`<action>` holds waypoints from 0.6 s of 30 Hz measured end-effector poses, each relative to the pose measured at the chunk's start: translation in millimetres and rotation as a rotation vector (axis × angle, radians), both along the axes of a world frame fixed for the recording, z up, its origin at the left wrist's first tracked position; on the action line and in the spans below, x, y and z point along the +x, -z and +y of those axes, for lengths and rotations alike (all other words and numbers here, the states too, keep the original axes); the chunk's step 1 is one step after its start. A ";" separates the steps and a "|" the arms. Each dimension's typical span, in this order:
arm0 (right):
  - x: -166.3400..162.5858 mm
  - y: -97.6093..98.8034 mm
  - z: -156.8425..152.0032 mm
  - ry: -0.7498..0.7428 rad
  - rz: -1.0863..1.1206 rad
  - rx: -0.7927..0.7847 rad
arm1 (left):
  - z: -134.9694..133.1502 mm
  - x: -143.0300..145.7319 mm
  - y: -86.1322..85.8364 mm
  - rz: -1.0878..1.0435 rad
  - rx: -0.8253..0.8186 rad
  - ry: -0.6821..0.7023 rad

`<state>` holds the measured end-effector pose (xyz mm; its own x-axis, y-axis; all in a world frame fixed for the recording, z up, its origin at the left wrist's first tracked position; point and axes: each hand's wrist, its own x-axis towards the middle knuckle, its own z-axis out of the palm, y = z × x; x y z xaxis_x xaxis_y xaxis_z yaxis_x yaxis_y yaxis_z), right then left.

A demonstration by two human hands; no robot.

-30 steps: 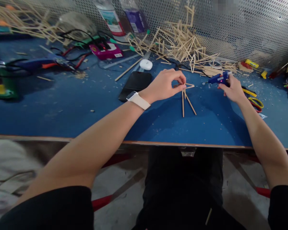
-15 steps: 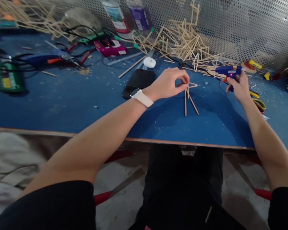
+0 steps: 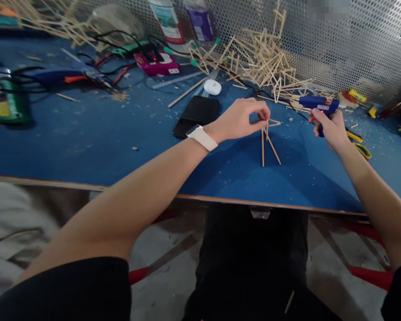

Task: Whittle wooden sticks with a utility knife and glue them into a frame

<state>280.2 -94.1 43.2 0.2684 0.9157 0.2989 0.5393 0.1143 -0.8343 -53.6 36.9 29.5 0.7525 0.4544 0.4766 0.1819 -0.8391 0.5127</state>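
Observation:
My left hand (image 3: 245,118) pinches the top of a small frame of thin wooden sticks (image 3: 272,143) between thumb and fingertips. Two of its sticks slant down toward the blue tabletop, and a narrow pointed part juts out to the right. The fingers cover the joint they grip. Off to the right, my right hand (image 3: 332,127) is wrapped around the handle of a blue hot glue gun (image 3: 317,103), whose small red light glows. The gun is held apart from the stick frame, close to the loose sticks behind.
A heap of wooden sticks (image 3: 262,60) lies against the perforated metal panel (image 3: 354,49). Left of my hand are a black phone (image 3: 198,113) and a white earbud case (image 3: 212,87). Yellow-handled scissors (image 3: 362,149) lie beside my right wrist. Farther left stand a magenta power adapter (image 3: 157,64) and cables.
The view has shifted slightly. My left hand still pinches the stick frame. My right hand has turned the glue gun a little, its grip unchanged.

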 end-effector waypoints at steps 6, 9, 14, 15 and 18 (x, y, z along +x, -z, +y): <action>-40.1 12.0 -21.2 -0.020 0.088 0.020 | 1.7 0.8 1.2 -0.001 0.006 -0.010; -45.9 21.5 -28.9 -0.046 0.140 0.004 | -0.1 0.1 -0.7 0.008 0.006 -0.009; -44.3 31.2 -32.5 -0.147 0.160 -0.027 | -3.2 -2.3 -4.1 0.030 0.024 -0.002; -44.1 32.1 -32.5 -0.158 0.155 -0.026 | -3.4 -2.7 -4.5 0.031 0.023 -0.003; -45.7 33.4 -32.6 -0.177 0.135 -0.027 | -3.8 -3.8 -5.5 0.027 0.015 -0.001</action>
<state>234.5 -126.7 9.8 0.1383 0.9595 0.2456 0.3956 0.1738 -0.9018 -57.4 33.2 35.0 0.7645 0.4481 0.4634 0.1963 -0.8466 0.4948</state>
